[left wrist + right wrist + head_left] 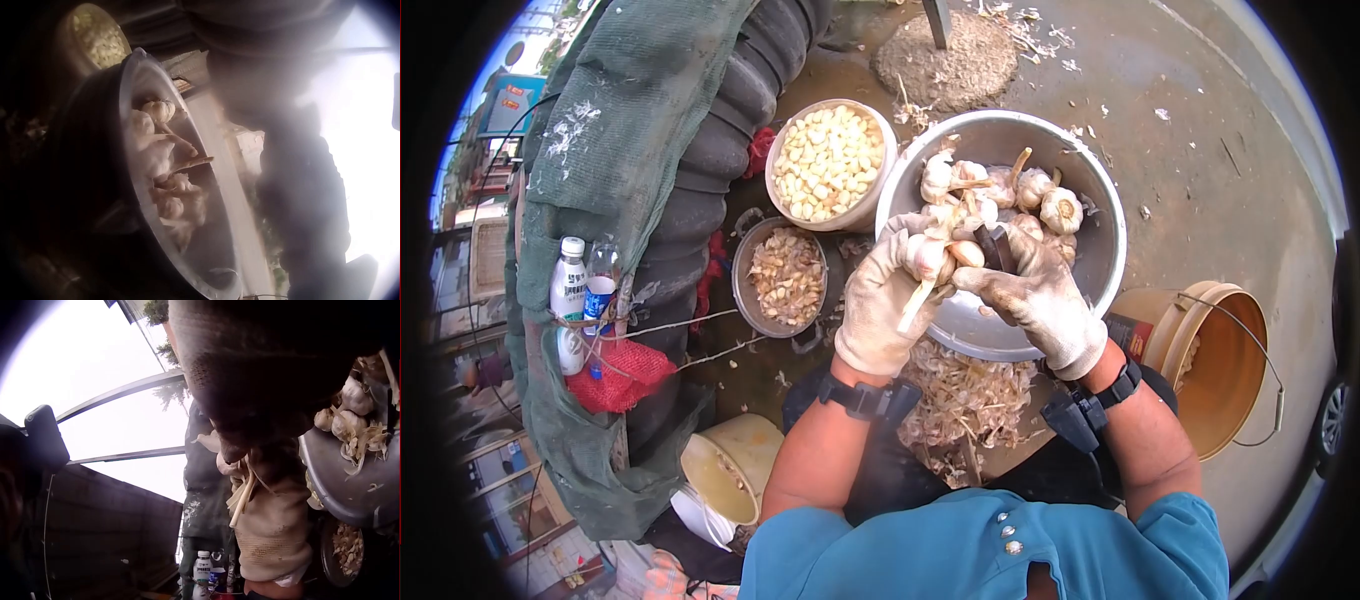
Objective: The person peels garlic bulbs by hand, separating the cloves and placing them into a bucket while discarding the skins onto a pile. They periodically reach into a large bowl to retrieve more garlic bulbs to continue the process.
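Both hands wear pale, soiled work gloves and meet over the near side of a metal basin (1100,270). My left hand (872,315) grips a partly opened garlic bulb (927,258), its cut stem pointing down toward me. In my right hand (1048,308) is a short dark tool (1001,248), held in curled fingers; its working end is hidden. The right thumb lies right at the bulb's cloves. The right wrist view shows the bulb (229,465) between the two gloves. Whole garlic bulbs (1060,211) fill the basin's far part, also seen in the left wrist view.
Left of the basin stand a tub of peeled cloves (825,165) and a small pot of unpeeled cloves (786,277). Garlic skins (965,395) lie heaped below the basin. A yellowish bucket (1225,370) lies tipped at right; another bucket (735,465) is at lower left.
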`<action>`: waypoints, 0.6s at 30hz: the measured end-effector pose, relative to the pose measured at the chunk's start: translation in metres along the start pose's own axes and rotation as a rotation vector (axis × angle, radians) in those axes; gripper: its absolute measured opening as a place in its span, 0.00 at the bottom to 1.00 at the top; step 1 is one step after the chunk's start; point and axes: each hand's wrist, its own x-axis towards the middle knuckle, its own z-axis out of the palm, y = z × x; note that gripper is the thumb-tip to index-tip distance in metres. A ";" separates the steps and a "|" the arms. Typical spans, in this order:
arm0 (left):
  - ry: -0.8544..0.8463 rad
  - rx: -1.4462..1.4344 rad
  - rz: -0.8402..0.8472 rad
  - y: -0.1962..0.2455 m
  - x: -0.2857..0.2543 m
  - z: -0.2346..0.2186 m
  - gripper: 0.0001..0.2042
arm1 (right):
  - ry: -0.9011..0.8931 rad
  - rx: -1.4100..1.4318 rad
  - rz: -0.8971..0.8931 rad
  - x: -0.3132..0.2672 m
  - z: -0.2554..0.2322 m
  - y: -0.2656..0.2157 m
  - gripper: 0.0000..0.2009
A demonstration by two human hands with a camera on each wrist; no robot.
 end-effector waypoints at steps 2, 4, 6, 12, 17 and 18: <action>0.045 0.072 0.000 -0.001 0.002 0.001 0.12 | 0.002 -0.008 -0.040 0.002 0.000 0.001 0.26; 0.088 0.142 0.000 -0.005 0.002 -0.003 0.12 | 0.004 -0.017 -0.079 0.003 0.000 0.007 0.25; -0.046 0.502 0.171 -0.011 0.000 -0.011 0.13 | 0.096 -0.078 -0.224 0.003 0.001 0.015 0.23; 0.080 1.447 0.183 -0.003 -0.006 -0.011 0.14 | 0.138 -0.147 -0.119 0.005 0.003 0.013 0.19; 0.169 0.836 0.066 -0.009 -0.008 -0.009 0.13 | 0.015 0.258 0.109 0.000 -0.004 0.015 0.09; 0.160 0.610 -0.027 -0.007 -0.008 -0.008 0.13 | -0.039 0.478 0.126 0.002 -0.005 0.020 0.06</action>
